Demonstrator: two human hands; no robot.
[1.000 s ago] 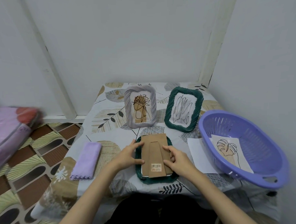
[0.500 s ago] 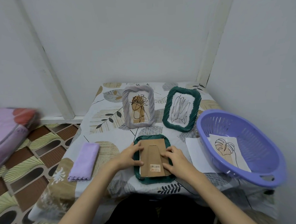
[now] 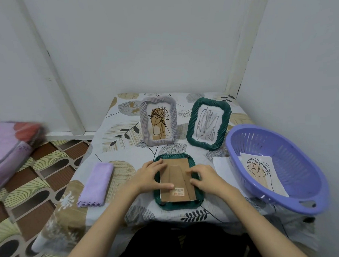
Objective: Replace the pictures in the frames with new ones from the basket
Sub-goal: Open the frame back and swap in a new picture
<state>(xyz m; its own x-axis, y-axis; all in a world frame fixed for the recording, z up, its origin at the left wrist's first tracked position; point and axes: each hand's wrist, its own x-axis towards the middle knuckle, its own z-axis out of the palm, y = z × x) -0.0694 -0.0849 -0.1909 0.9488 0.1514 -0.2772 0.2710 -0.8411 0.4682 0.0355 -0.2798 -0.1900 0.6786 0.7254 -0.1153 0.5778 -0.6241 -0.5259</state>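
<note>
step: seating cardboard backing (image 3: 175, 181) in face-down green frame (image 3: 177, 204), near table edge | left hand (image 3: 150, 178), right hand (image 3: 206, 178) flat, pressing, gripping nothing | next: secure backing; new picture (image 3: 259, 168) in basket (image 3: 301, 185)

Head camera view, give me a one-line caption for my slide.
Both hands, left and right, press the cardboard backing into a face-down green frame beside a purple basket.
</note>
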